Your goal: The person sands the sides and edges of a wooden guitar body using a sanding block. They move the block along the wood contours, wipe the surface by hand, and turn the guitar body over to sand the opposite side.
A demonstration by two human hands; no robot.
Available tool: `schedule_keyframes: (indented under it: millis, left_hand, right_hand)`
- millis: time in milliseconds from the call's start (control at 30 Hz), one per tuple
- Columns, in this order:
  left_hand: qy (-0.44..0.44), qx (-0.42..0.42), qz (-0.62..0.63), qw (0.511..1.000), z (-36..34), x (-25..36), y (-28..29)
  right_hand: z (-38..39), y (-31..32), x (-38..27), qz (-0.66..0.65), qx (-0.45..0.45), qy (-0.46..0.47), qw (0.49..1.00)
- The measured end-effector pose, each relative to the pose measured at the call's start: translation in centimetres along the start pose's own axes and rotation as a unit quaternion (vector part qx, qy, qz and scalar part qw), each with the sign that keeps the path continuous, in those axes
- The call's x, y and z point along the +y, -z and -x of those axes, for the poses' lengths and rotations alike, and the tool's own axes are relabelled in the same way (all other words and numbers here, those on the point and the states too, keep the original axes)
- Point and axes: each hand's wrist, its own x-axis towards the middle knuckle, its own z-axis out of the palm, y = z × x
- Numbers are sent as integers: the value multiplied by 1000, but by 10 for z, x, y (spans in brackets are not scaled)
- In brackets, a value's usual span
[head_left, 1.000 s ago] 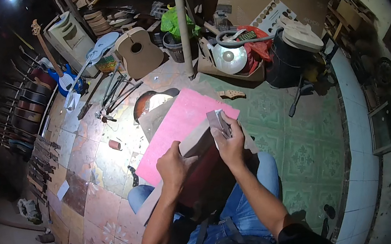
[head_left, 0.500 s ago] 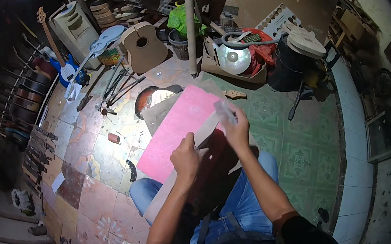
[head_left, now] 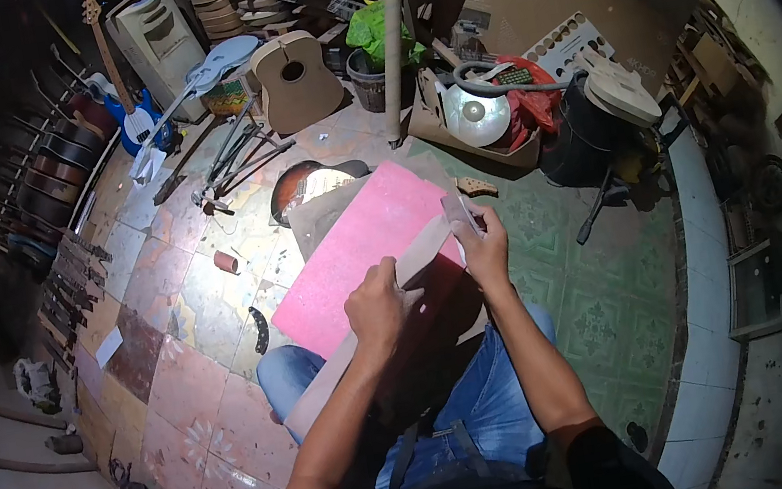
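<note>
My left hand (head_left: 376,310) is closed around a long, pale wooden piece (head_left: 423,252) that slants from my left thigh up toward the right. In my right hand (head_left: 485,253) is a folded piece of sandpaper (head_left: 454,209), pinched between thumb and fingers at the far end of the wood. Beneath both hands lies a pink board (head_left: 342,257), partly in shadow, resting on a larger grey-brown sheet (head_left: 315,225). My left fingers hide part of the wood, and its lower end passes behind my left forearm.
Beyond the board lies a sunburst guitar body (head_left: 294,190). A guitar headstock (head_left: 477,187) is right of it, and a reddish roll (head_left: 226,261) and black curved piece (head_left: 260,330) lie left. An acoustic body (head_left: 313,94), bucket (head_left: 369,86), pole (head_left: 395,52) and filled carton (head_left: 498,149) stand farther back.
My right hand has shifted slightly right and down with the sandpaper, which was motion-blurred before and is sharp now. My left hand keeps its hold; the whole view has shifted slightly.
</note>
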Motion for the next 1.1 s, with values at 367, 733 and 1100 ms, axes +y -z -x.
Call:
schedule_keyframes:
  millis: [367, 733, 1100]
  left_hand:
    - [46, 10, -22, 999, -2, -21, 5]
    - [30, 15, -8, 999, 0, -16, 6]
    - [9, 11, -8, 1000, -9, -6, -1]
  right_hand:
    - [39, -21, -49, 40, -16, 92, 995]
    - [42, -10, -56, 90, -57, 207, 972]
    - [-8, -13, -1, -31, 24, 6, 999]
